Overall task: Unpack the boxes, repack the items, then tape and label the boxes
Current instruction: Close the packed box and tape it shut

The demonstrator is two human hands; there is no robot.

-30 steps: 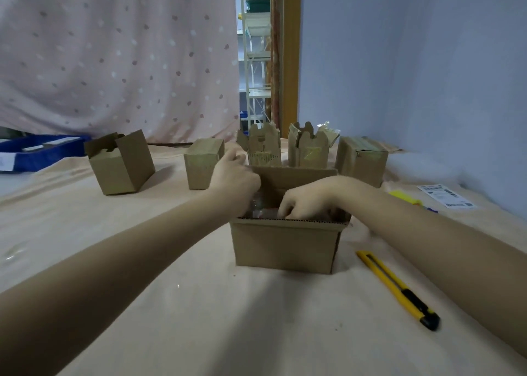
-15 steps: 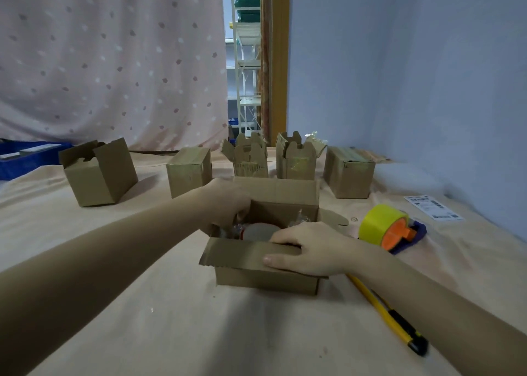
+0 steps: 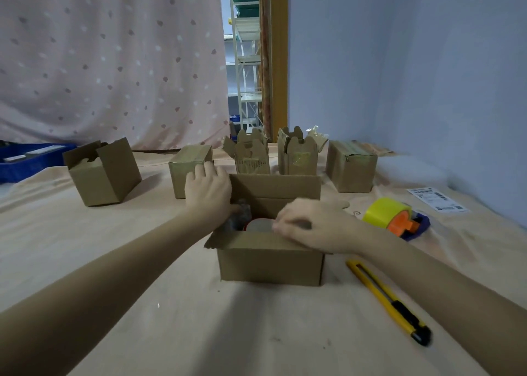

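- Your left hand [image 3: 209, 194] sits at the far-left corner of the open cardboard box [image 3: 271, 261], wrist dipping inside; its fingertips are hidden, so I cannot tell whether they grip anything.
- Your right hand [image 3: 313, 227] lies over the near-right edge of that box, fingers curled down over the rim and the near flap, blurred at the tips.
- The box stands in the middle of the tabletop [image 3: 171, 333], its far flap upright. Inside you can see a round item with a pale top and red rim [image 3: 259, 224], with crinkled clear wrapping [image 3: 239, 218] beside it on the left.
- A yellow utility knife [image 3: 390, 301] lies just right of the box, apart from it.
- A yellow tape roll on an orange-and-blue dispenser [image 3: 396, 216] rests further right, with a printed label sheet [image 3: 437, 199] beyond it.
- Five smaller cardboard boxes line the back: one open at far left [image 3: 104, 173], one closed [image 3: 189, 161], two with flaps up [image 3: 252, 156] [image 3: 298, 156], one taped shut [image 3: 352, 166].
- A blue tray [image 3: 25, 161] sits at the left edge.
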